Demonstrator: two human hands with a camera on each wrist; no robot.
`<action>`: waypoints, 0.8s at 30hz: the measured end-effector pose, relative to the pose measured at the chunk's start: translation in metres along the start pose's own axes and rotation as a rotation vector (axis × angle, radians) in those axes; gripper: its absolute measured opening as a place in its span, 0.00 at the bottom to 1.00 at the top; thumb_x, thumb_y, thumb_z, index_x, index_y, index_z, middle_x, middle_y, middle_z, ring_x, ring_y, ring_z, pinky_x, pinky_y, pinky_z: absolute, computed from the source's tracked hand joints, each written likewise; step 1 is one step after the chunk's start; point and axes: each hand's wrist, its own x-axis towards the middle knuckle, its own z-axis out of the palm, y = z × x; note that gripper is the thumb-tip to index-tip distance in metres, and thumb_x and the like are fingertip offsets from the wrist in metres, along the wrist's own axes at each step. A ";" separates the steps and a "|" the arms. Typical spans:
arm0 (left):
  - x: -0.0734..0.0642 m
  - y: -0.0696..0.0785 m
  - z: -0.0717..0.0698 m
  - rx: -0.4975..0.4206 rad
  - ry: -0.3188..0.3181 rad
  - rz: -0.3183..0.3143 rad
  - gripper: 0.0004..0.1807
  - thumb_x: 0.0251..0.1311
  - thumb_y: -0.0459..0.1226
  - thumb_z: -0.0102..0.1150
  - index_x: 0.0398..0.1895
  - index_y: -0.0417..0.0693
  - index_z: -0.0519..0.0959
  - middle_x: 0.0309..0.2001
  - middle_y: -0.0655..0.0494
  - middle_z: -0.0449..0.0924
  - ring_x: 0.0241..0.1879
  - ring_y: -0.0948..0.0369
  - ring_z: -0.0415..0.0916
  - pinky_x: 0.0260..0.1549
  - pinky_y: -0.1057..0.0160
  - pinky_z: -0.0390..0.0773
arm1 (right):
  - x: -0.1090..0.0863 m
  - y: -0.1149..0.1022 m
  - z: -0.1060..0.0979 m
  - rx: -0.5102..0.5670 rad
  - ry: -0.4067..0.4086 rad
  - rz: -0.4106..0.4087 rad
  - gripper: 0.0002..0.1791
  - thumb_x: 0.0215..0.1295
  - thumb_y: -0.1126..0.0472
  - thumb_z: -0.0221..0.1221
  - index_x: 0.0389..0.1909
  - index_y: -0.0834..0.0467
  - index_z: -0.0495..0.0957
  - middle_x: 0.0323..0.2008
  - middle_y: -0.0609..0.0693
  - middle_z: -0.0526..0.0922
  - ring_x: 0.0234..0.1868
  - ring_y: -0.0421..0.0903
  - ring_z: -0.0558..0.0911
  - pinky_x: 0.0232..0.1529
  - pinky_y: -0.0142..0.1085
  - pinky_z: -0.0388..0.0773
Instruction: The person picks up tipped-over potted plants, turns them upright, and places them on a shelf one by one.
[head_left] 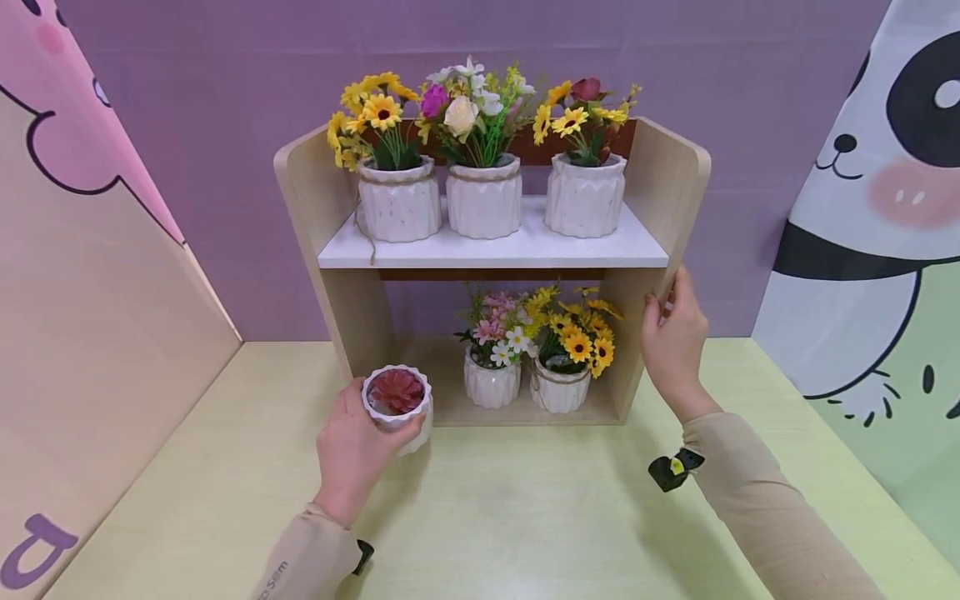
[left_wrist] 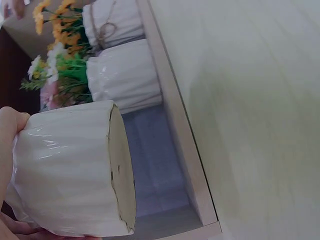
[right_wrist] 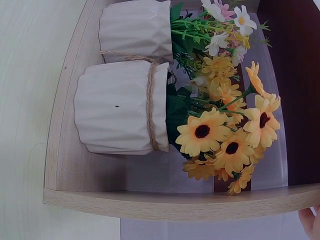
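My left hand [head_left: 356, 446] grips a white ribbed flower pot [head_left: 415, 433] with a dark red succulent [head_left: 397, 391] in it, before the lower left part of a small wooden shelf [head_left: 333, 308]. In the left wrist view the pot's flat base [left_wrist: 122, 170] shows, clear of the table. My right hand [head_left: 675, 337] touches the outer face of the shelf's right side panel, its fingers up along the edge. Inside the lower level stand a pot with pink and white flowers [head_left: 492, 379] and a twine-tied pot with yellow sunflowers [head_left: 560, 390].
On the white upper board [head_left: 495, 250] stand a sunflower pot [head_left: 400, 200], a mixed-flower pot [head_left: 485, 198] and a pot with yellow and dark red flowers [head_left: 585, 196]. Loose twine [head_left: 367, 237] hangs at the left one. Cartoon panels flank the pale table [head_left: 510, 508].
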 end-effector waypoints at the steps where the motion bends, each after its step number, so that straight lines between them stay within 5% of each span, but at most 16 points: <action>1: 0.000 0.000 0.002 0.003 -0.008 0.001 0.47 0.27 0.54 0.72 0.49 0.31 0.67 0.40 0.36 0.76 0.32 0.42 0.77 0.22 0.45 0.77 | 0.000 0.000 0.000 0.000 0.000 -0.002 0.21 0.61 0.68 0.52 0.56 0.63 0.66 0.42 0.62 0.78 0.41 0.58 0.80 0.37 0.50 0.79; 24: 0.016 0.006 0.047 -0.047 -0.101 -0.057 0.47 0.32 0.55 0.71 0.50 0.30 0.65 0.42 0.35 0.74 0.39 0.41 0.76 0.31 0.45 0.78 | 0.000 0.002 0.001 0.003 0.003 -0.013 0.20 0.61 0.68 0.51 0.56 0.63 0.66 0.42 0.62 0.78 0.41 0.58 0.80 0.38 0.51 0.79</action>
